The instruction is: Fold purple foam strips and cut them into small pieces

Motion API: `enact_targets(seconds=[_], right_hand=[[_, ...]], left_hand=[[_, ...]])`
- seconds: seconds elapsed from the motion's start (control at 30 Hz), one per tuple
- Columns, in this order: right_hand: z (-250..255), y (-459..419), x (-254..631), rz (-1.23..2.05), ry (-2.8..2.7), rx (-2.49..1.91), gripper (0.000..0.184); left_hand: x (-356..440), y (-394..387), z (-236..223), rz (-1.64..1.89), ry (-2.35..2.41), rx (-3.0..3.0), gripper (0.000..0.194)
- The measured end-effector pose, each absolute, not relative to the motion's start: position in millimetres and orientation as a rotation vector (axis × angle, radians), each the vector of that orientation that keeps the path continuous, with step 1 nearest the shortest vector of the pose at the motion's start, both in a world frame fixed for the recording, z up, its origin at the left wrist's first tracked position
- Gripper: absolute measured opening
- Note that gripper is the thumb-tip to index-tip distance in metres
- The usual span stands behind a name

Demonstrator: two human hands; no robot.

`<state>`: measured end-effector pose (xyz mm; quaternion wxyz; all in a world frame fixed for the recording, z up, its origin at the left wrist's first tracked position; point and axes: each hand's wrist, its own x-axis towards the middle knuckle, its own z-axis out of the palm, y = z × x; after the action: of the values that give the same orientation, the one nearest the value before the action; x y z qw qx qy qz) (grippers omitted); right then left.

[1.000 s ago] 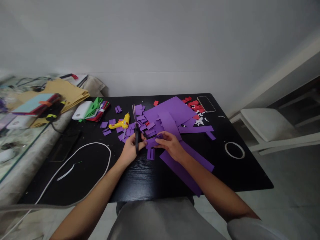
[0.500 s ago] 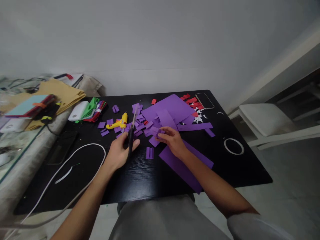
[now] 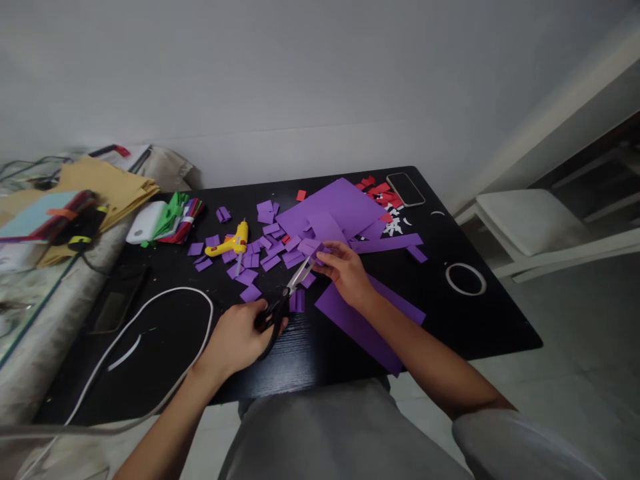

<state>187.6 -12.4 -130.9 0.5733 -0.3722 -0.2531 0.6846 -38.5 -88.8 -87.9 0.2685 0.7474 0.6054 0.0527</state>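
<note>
My left hand (image 3: 245,337) is closed round the black handles of a pair of scissors (image 3: 291,285). Their blades are parted and point up and right, reaching the small folded piece of purple paper (image 3: 311,247). Between thumb and fingers, my right hand (image 3: 345,270) pinches that piece; whether the blades touch it I cannot tell. Many small purple paper pieces (image 3: 273,250) are scattered behind the hands. One folded purple piece (image 3: 297,301) lies just under the blades. Beneath my right forearm is a purple sheet (image 3: 373,327).
A yellow glue gun (image 3: 231,241) rests among the cut pieces. Larger purple sheets (image 3: 340,203), red scraps (image 3: 385,193) and a phone (image 3: 406,189) are at the back right. A white ring (image 3: 465,279) lies at the right, a white cable (image 3: 210,310) at the left.
The scissors have swung from pointing upward to pointing right, with their blades now parted at the purple piece. My left hand has come down a little; my right hand keeps its pinch.
</note>
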Motion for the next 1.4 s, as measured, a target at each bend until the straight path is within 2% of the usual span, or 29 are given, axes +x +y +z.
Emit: enact_targets(seconds=[0.6,1.4], right_hand=[[-135,-19,183,1.543,-0.792,-0.892,0.03],[-130,-19,183,1.484,-0.834,-0.959,0.029]], left_hand=[[-26,-76,-108,0.333,1.561,2.049,0.031],[-29,-75,-116,0.33,1.576,2.062,0.023]])
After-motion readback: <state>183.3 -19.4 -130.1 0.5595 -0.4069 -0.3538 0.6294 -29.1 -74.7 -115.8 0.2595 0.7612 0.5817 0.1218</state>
